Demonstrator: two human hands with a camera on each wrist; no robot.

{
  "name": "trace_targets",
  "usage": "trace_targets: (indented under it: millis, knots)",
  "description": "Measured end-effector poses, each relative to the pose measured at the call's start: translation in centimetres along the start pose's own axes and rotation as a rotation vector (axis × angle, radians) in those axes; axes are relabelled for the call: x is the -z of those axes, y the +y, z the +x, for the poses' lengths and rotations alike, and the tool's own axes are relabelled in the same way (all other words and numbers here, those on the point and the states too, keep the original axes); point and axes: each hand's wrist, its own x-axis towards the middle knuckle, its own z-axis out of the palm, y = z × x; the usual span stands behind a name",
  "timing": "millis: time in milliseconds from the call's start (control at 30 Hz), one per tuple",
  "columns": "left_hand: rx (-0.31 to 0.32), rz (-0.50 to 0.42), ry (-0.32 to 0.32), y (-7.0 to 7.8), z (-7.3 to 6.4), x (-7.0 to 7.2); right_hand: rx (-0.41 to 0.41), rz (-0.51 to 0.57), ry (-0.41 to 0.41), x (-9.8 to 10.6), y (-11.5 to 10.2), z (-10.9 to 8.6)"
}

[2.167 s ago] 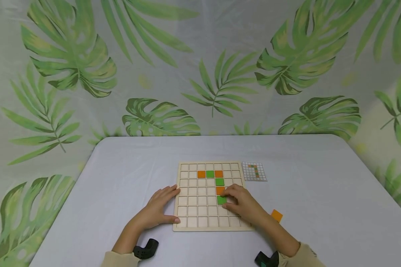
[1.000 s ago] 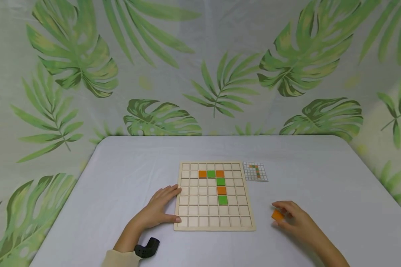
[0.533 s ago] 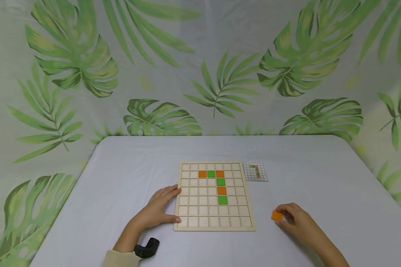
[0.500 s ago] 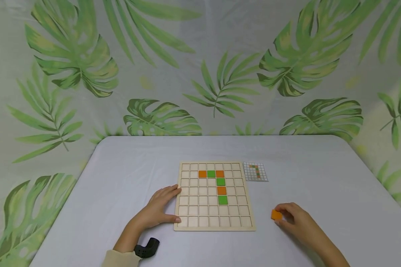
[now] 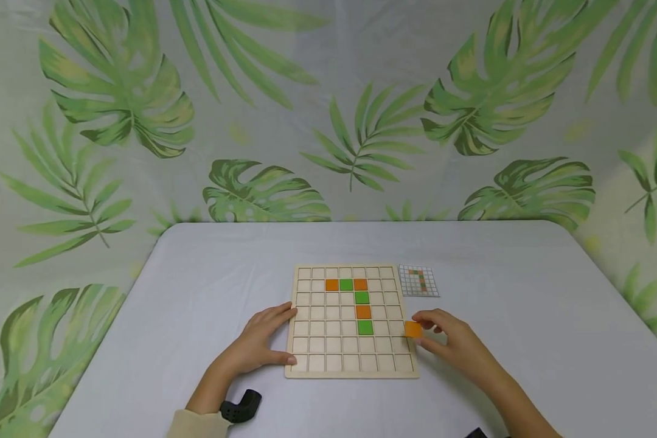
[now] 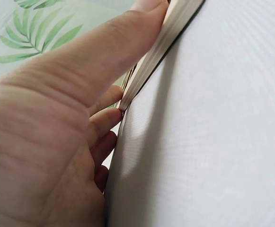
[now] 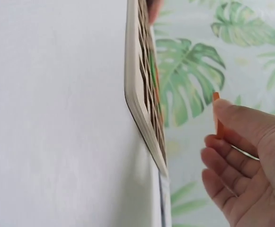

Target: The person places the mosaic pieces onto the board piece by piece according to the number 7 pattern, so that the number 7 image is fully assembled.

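A wooden grid board [image 5: 328, 364] lies on the table, with orange and green square tiles set in its cells. Three tiles run across an upper row, and more go down one column to a green tile [image 5: 365, 327]. My left hand [image 5: 263, 340] rests against the board's left edge, thumb and fingertips touching it, fingers fairly straight. Between thumb and fingers, my right hand [image 5: 453, 339] pinches an orange tile [image 5: 413, 329] at the board's right edge. In the right wrist view that orange tile [image 7: 217, 116] is seen edge-on, raised off the table.
A small printed card [image 5: 419, 281] with a grid pattern of coloured squares lies beside the board's upper right corner. A white cloth covers the table [image 5: 219, 261]. Behind it hangs a leaf-patterned backdrop [image 5: 285, 121].
My right hand left the green tile on the board, went right to the loose orange tile, took it and carried it left to the board's edge. The left hand stayed put.
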Motion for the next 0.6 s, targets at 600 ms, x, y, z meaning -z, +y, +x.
trace_targets:
  millis: [600]
  knots:
    - [0.002, -0.005, -0.003, 0.0, -0.2, 0.0, 0.069, 0.038, -0.144, -5.9, -2.0, 2.2]
